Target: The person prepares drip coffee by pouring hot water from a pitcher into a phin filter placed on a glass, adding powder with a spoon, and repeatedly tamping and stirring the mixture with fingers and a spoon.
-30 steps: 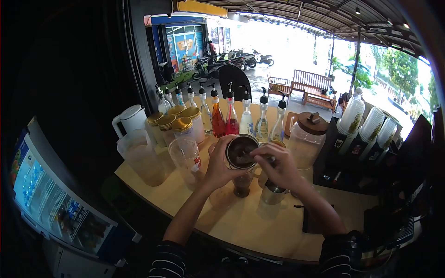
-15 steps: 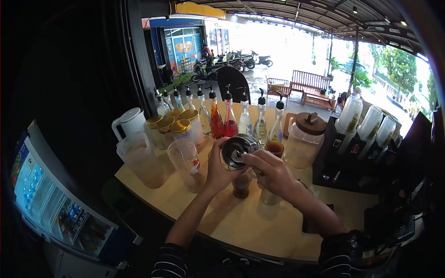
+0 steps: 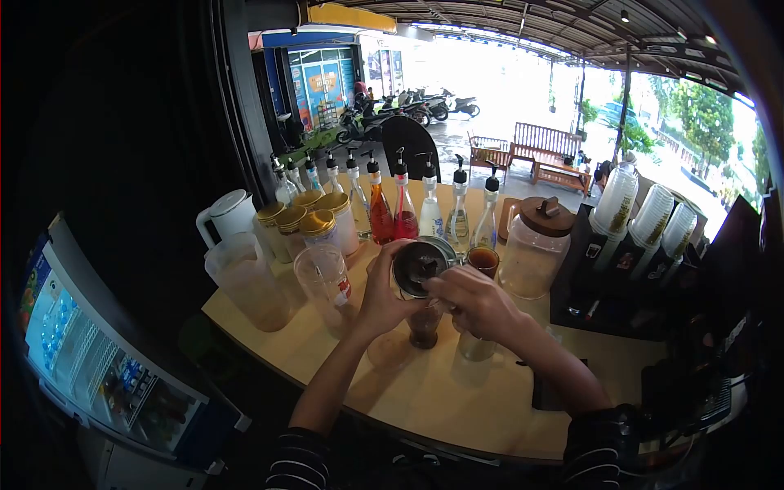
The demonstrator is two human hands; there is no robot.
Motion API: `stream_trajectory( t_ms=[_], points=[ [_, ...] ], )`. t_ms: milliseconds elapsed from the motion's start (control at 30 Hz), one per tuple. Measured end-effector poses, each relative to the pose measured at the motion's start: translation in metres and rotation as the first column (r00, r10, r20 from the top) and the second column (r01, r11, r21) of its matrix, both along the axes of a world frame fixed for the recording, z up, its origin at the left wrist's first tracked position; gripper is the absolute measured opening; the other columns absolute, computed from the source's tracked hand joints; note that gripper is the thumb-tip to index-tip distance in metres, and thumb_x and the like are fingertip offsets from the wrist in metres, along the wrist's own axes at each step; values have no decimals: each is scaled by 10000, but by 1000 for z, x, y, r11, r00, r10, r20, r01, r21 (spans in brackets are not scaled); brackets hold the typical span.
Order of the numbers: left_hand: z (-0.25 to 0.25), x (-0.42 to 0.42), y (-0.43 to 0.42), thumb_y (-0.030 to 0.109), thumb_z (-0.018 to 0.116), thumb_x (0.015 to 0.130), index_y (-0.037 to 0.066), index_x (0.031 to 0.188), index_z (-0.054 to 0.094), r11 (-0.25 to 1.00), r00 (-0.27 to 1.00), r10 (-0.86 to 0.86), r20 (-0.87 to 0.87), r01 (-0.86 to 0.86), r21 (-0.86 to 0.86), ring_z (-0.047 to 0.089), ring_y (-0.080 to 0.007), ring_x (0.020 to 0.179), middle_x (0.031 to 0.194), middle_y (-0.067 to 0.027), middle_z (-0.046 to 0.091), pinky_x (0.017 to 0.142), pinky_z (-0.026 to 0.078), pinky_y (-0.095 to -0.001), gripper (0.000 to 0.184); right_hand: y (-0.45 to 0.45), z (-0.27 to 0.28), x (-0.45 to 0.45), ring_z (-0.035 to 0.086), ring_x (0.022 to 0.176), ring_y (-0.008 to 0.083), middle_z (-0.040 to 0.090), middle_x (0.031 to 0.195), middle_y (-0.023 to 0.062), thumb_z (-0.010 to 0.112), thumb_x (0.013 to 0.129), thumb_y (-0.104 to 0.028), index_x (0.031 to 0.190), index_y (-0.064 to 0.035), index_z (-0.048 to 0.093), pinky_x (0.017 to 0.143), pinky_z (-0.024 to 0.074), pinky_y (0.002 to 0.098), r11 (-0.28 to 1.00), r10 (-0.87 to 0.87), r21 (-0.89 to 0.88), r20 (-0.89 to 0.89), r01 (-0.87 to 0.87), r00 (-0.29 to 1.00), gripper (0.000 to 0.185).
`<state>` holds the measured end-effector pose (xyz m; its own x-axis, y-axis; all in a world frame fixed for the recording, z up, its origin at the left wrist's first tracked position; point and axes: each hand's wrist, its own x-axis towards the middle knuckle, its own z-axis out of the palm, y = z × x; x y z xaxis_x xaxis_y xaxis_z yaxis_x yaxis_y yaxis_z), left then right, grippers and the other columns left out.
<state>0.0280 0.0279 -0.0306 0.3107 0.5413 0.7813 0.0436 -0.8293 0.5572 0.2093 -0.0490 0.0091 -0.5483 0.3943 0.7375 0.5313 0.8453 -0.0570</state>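
Note:
My left hand [image 3: 382, 298] is wrapped round a metal cup [image 3: 418, 268], whose dark round mouth is tipped up toward me. At the cup's right rim my right hand [image 3: 482, 304] is closed in a pinch; whatever it grips is hidden by the fingers. Beneath the cup stands a glass with dark liquid [image 3: 423, 331], partly covered by the hands. A clear glass [image 3: 476, 348] is just below my right hand, and a glass of brown drink [image 3: 483, 259] stands behind it. Left of my left hand is a clear plastic jug [image 3: 320, 282] with a red mark.
Pump bottles [image 3: 406, 216] line the counter's far side. Several gold-lidded jars [image 3: 318, 224], a cloudy pitcher [image 3: 249, 286] and a white kettle [image 3: 230, 214] are at left. A wooden-lidded glass jar [image 3: 535, 261] and a black holder [image 3: 592, 298] with stacked plastic cups [image 3: 618, 200] occupy the right.
The metal cup has turned slightly and its inside looks darker. My right fingers have shifted a little at its rim, slightly blurred. My left hand keeps its hold.

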Motion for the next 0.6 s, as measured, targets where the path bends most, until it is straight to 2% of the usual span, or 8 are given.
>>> stream_trajectory(
  t_ms=[67,133,233,300,433,500,533,600],
  points=[
    [1,0,-1,91,834,572,68,1244,446,1000,999,15,-31,-14,27,551,-229,1107,1183,-94,550,949,438,-357,776,0,2,1,586,860,264,537,912,93,705,647,-1,1099,-20,578,773,492,374,999,-40,7,-10,40,999,470],
    [4,-1,-2,88,827,577,72,1249,444,999,999,-34,9,34,-35,548,-235,1117,1191,-95,553,960,430,-361,774,1,0,1,585,866,267,536,915,94,702,651,7,1106,-22,579,773,495,375,997,-79,13,-20,80,997,472],
    [5,-3,1,91,823,579,77,1248,448,998,999,-47,-13,47,-31,548,-240,1123,1193,-98,555,968,423,-364,766,1,-4,0,606,845,273,555,904,97,692,679,21,1112,-25,583,743,507,379,995,30,-94,-13,-32,999,449],
    [2,-6,3,102,829,588,74,1266,437,999,998,-37,-55,36,-24,526,-236,1151,1219,-99,528,993,407,-367,784,-4,2,-1,638,797,268,600,893,108,675,743,23,1078,-10,610,707,522,356,979,-47,-202,-172,12,984,343],
    [3,-5,1,114,836,599,69,1276,430,998,997,-48,-66,46,-35,505,-236,1177,1245,-102,502,1017,392,-372,791,-5,7,-9,658,756,257,635,879,123,647,817,-1,1034,-2,639,684,521,320,985,-93,-170,-342,36,935,218],
    [1,-4,2,116,837,597,69,1277,429,999,997,-32,-73,31,-12,503,-236,1179,1244,-100,502,1017,392,-372,794,-9,5,-16,637,735,175,643,864,87,629,854,-20,1032,-5,659,644,489,268,937,-205,-348,-471,34,858,182],
    [0,-5,3,117,838,596,69,1277,427,1000,997,-15,-82,16,12,501,-236,1181,1244,-99,501,1017,392,-373,797,-11,4,-18,637,735,175,643,864,87,629,854,-20,1032,-5,659,644,489,268,937,-206,-348,-472,34,857,182],
    [0,-5,4,112,839,596,70,1279,424,1000,996,0,-90,2,23,498,-235,1185,1243,-99,501,1019,391,-370,800,-13,2,-22,660,767,254,646,881,135,618,862,-26,1009,4,650,687,506,292,938,-213,-346,-559,7,801,153]
  ],
)
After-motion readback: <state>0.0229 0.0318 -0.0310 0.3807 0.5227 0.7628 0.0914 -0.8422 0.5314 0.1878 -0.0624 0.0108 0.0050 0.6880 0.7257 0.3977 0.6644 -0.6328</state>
